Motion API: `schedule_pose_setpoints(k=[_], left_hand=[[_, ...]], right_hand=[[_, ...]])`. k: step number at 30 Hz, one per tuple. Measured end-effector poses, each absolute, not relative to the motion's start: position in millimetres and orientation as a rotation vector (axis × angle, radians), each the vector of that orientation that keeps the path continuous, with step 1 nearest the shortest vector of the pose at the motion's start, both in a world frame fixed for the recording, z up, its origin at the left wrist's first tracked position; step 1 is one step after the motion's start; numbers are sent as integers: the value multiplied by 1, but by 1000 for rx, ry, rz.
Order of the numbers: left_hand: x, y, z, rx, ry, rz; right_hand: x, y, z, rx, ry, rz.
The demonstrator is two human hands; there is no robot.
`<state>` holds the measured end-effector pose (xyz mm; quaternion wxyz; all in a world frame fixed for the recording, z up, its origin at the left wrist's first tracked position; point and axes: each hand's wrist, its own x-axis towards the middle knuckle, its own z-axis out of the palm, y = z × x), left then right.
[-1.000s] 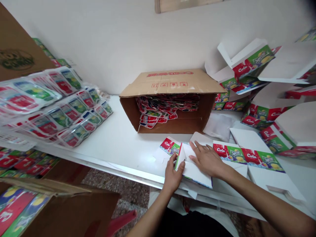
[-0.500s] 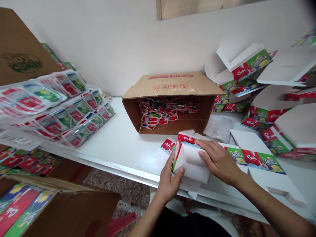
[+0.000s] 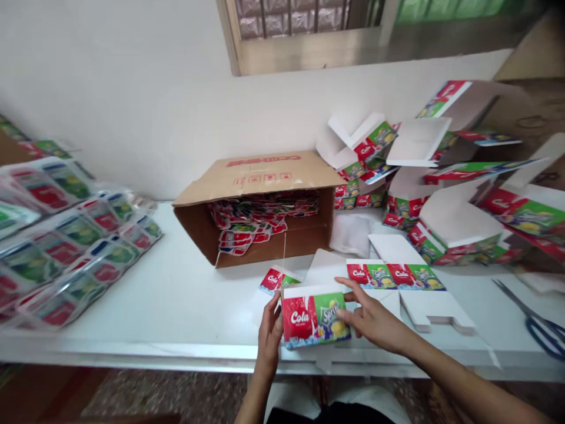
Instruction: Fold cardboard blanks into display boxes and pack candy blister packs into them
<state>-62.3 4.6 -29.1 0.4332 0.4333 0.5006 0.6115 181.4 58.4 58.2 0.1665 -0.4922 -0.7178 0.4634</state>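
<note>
Both my hands hold a small printed carton [image 3: 314,318] with a red Cola panel and a green Sprite panel, stood up at the white table's [image 3: 176,300] front edge. My left hand [image 3: 269,333] grips its left end with curled fingers. My right hand [image 3: 373,321] clasps its right end, fingers over the top and side. More flat carton blanks [image 3: 392,277] lie on the table just behind and to the right of it.
A brown cardboard box [image 3: 260,206] lies on its side behind, full of printed packets. Bagged packets [image 3: 75,247] are heaped at the left. Folded cartons [image 3: 450,188] pile up at the right. Scissors [image 3: 536,321] lie at the far right. A window sits above.
The flat blank has been folded up into a standing carton with its printed face turned toward me. The view has swung up and to the right.
</note>
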Motion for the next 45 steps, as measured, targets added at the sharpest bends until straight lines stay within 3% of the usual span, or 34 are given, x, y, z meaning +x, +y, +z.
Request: schedule_pose_setpoints(k=[4,6,8,13,15,17,21,24,27,30,36,45], left_hand=[[-50,14,-21,1248,1135,1512],[-43,17,-16,1309,1142,1492],[-38,18,-13,1326,1216,1469],[-32,20,-13,1222,1391,1399],[-29,20,-16,1193,1412,1376],[-26,21,-20,1179,1438,1363],[-28,21,-32,1179,1529,1359],[-40,21,-44,1374,1705,1296],[-53,16,-54,1916,1772,1014],[-56,5,-57,2335,1612,565],[-53,-12,-59,2442,1498,266],[-62,-20,-58,2500,1444,245]], right_hand=[[197,62,68,-1407,-1907,1592],[214,61,78,-1380,-1961,1514],[238,62,99,-1410,-2030,1130],[325,101,186,-1501,-1912,-315],[365,138,222,-1679,-1758,-662],[402,182,250,-1851,-1600,-771],[455,250,269,-2219,-1288,-617],[456,258,243,-2192,-1324,-483],[416,238,187,-2011,-1605,-369],[350,195,112,-1811,-2045,10],[234,99,0,-1389,-2627,456],[185,70,-3,-1191,-2769,604]])
